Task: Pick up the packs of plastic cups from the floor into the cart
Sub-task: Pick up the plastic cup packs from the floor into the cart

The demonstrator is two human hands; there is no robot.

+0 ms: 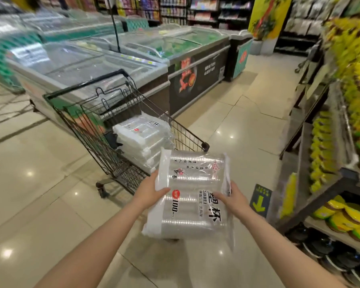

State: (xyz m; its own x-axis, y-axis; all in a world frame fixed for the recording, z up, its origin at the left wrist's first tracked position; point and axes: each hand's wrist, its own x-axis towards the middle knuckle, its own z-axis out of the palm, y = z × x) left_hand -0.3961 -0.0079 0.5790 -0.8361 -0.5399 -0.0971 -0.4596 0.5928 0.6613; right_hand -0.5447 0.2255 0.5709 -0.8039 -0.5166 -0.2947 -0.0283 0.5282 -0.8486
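Clear-plastic pack of cups is carried flat, just short of the cart. Both hands grip opposite edges, left hand and right hand, thumbs on top, preventing sag. Stacked packs already occupy the cart basket.

We see a brightly and evenly lit shop, the light coming from overhead lamps that show as small white glints scattered over the glossy floor tiles. Glare washes the freezer lids behind the cart. Left of the cart the frame smears with motion blur; right of it the shelves blur and bow outward. Straight lines curve toward every edge. Shadows are faint and soft.
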